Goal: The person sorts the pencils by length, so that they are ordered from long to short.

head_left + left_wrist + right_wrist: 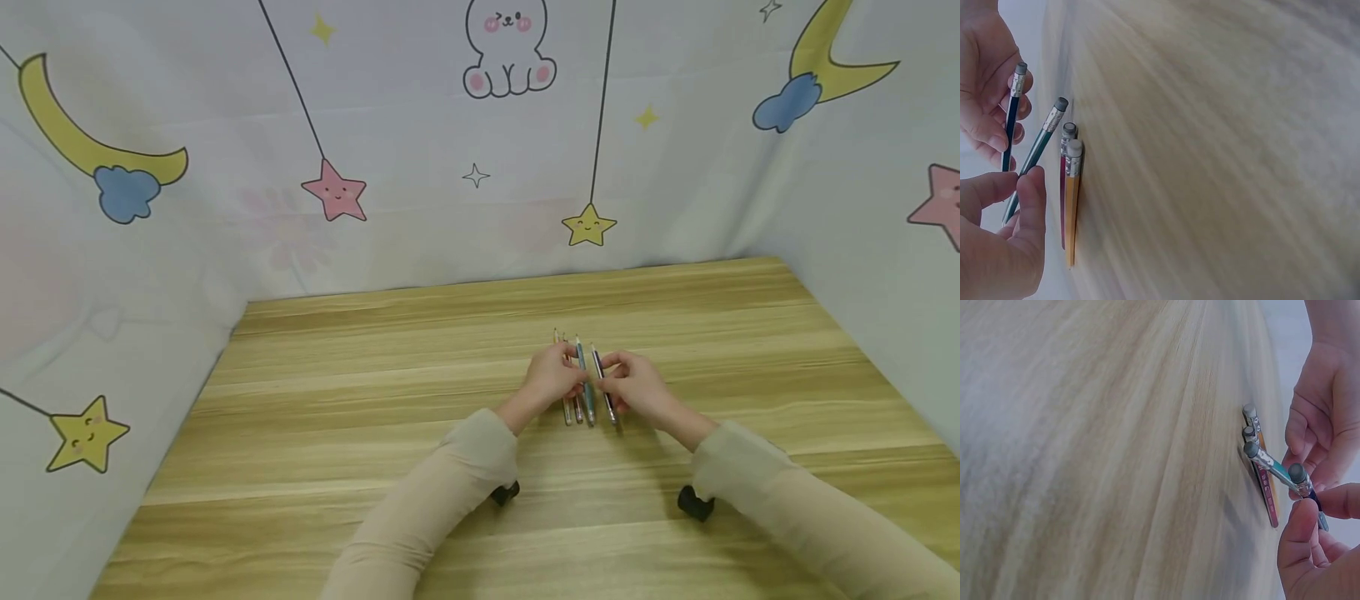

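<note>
My left hand pinches a green pencil between thumb and fingers, its eraser end tilted up off the table in the left wrist view. Just to the right, my right hand grips a dark blue pencil, also lifted, with thumb and fingertips. A yellow pencil and a dark red pencil lie side by side on the table under and beside the left hand. All the pencils have metal bands and grey erasers pointing toward the person; in the head view the left fingers partly cover the lying pair.
The wood-grain table extends around the hands on all sides. White cloth printed with stars and moons hangs behind it and along both sides. A black device sits under the left cuff, another black device under the right.
</note>
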`<action>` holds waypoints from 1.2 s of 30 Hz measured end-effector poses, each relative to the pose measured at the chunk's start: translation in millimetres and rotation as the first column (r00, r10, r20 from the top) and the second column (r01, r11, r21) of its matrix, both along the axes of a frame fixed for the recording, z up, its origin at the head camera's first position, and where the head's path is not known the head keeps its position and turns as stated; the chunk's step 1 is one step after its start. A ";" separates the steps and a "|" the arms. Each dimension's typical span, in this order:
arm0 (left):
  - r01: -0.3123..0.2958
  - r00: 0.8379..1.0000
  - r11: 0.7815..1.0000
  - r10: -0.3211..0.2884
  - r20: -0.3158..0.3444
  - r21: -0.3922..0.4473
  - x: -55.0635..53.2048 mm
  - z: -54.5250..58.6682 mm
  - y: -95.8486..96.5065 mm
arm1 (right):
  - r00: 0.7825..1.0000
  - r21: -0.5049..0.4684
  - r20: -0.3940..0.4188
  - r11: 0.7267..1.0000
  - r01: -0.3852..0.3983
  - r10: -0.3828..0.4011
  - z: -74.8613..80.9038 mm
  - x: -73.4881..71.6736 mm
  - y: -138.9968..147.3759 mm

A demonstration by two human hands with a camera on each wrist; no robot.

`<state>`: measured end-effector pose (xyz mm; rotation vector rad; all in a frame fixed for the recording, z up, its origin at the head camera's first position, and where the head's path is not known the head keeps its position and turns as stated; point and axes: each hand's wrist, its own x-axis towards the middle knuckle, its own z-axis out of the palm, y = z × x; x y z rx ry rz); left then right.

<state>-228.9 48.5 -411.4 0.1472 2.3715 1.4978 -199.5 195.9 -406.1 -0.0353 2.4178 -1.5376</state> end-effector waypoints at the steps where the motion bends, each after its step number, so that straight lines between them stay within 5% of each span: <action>1: -0.002 1.000 1.000 0.002 0.001 -0.007 -0.5 -0.9 0.4 | 1.000 -0.002 0.001 1.000 0.004 -0.004 -0.4 0.0 0.2; 22: -0.045 0.998 0.978 0.035 -0.050 -0.202 -4.4 -5.5 6.9 | 1.000 -0.003 -0.006 1.000 0.009 -0.009 -2.5 1.3 5.0; 36: -0.015 0.991 0.950 -0.028 -0.132 -0.312 -3.8 -4.4 9.8 | 1.000 0.006 0.002 1.000 0.019 -0.019 -4.6 1.3 7.5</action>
